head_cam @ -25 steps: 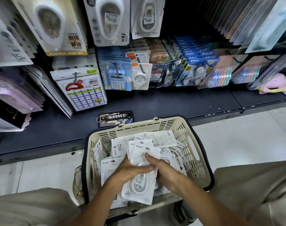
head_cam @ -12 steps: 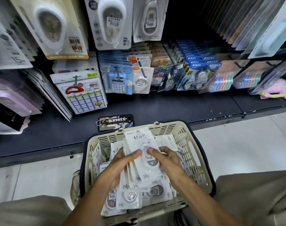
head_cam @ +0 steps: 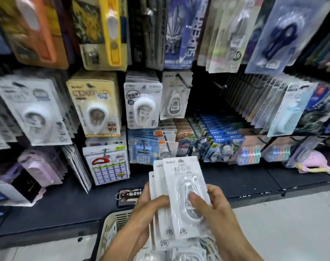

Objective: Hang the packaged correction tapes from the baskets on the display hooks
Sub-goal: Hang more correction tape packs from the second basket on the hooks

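Note:
Both my hands hold a fanned stack of white packaged correction tapes (head_cam: 181,187) upright above the cream basket (head_cam: 111,223). My left hand (head_cam: 151,206) grips the stack from the left side and behind. My right hand (head_cam: 211,204) holds the front pack, thumb pressed on its clear blister. More white packs lie in the basket at the bottom edge. Straight ahead, a matching white pack (head_cam: 174,98) hangs on a display hook (head_cam: 183,80), with a bare hook (head_cam: 219,85) to its right in a dark gap.
Hanging packs crowd the display on the left, above and on the right. A dark shelf ledge (head_cam: 235,183) runs below the hooks, with a phone and key tag (head_cam: 129,194) on it and a pink toy (head_cam: 313,162) at the right. The pale floor lies at the lower right.
My hands have lifted the stack of packs up out of the basket toward the display. The view has tilted upward, so more rows of hooks show and the basket has dropped to the bottom edge.

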Tool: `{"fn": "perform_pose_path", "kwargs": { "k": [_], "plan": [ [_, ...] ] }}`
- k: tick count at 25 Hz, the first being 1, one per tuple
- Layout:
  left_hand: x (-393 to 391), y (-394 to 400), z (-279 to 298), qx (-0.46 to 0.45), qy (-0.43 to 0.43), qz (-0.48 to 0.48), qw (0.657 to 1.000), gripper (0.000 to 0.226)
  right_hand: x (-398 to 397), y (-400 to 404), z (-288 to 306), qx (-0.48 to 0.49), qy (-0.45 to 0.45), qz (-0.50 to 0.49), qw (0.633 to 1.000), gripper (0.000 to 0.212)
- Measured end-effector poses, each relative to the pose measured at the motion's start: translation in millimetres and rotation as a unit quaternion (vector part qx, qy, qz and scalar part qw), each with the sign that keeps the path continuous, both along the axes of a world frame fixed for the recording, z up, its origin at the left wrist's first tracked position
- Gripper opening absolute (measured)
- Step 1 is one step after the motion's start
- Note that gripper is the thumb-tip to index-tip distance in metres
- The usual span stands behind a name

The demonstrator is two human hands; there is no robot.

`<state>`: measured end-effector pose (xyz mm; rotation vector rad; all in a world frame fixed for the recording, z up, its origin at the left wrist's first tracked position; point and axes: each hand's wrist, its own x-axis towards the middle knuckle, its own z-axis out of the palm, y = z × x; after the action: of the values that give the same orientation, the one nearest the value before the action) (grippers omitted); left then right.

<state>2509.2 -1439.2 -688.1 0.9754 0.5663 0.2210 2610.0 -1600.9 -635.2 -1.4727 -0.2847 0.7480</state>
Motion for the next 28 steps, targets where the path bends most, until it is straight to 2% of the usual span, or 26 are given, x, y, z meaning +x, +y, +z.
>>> {"fn": "perform_pose_path", "kwargs": {
  "k": [3,6,11,14,16,18,20,22,24,27,28],
  "plan": [
    [1.6,2.4,25.9,0.030,-0.009,-0.016,0.999,0.112,-3.2,6.0,15.5,0.022,-0.015,-0.034,0.999,0.054],
    [1.6,7.5,60.5,0.061,-0.020,-0.027,0.998,0.103,8.0,10.5,40.2,0.049,-0.004,-0.046,0.998,0.056],
    [-15.9,51.6,140.4,0.158,-0.051,0.018,0.986,0.119,47.7,24.1,97.4,0.124,-0.103,-0.035,0.986,0.057],
    [-33.4,85.5,170.7,0.193,-0.099,0.057,0.975,0.104,65.0,48.9,115.0,0.111,-0.166,-0.048,0.979,0.051],
    [-36.9,96.3,174.9,0.182,-0.127,0.086,0.971,0.080,69.8,67.8,114.9,0.037,-0.234,-0.070,0.969,0.036],
    [-33.1,98.2,174.5,0.165,-0.147,0.104,0.970,0.064,69.7,80.8,110.5,-0.024,-0.278,-0.112,0.954,0.031],
    [-26.4,96.9,175.0,0.156,-0.164,0.117,0.967,0.060,69.8,85.5,109.4,-0.044,-0.283,-0.148,0.947,0.038],
    [-20.5,96.0,174.3,0.158,-0.176,0.125,0.964,0.065,71.6,87.7,112.8,-0.051,-0.206,-0.159,0.964,0.049],
    [-14.1,93.8,171.3,0.159,-0.179,0.134,0.962,0.077,62.4,87.5,116.7,-0.049,-0.150,-0.137,0.978,0.056],
    [-3.8,86.2,167.4,0.159,-0.178,0.151,0.959,0.086,31.4,89.3,114.8,0.032,-0.227,-0.004,0.973,0.023],
    [-0.9,83.7,165.8,0.161,-0.181,0.147,0.959,0.086,20.5,90.2,117.8,0.052,-0.241,0.058,0.967,0.020]
  ]
}}
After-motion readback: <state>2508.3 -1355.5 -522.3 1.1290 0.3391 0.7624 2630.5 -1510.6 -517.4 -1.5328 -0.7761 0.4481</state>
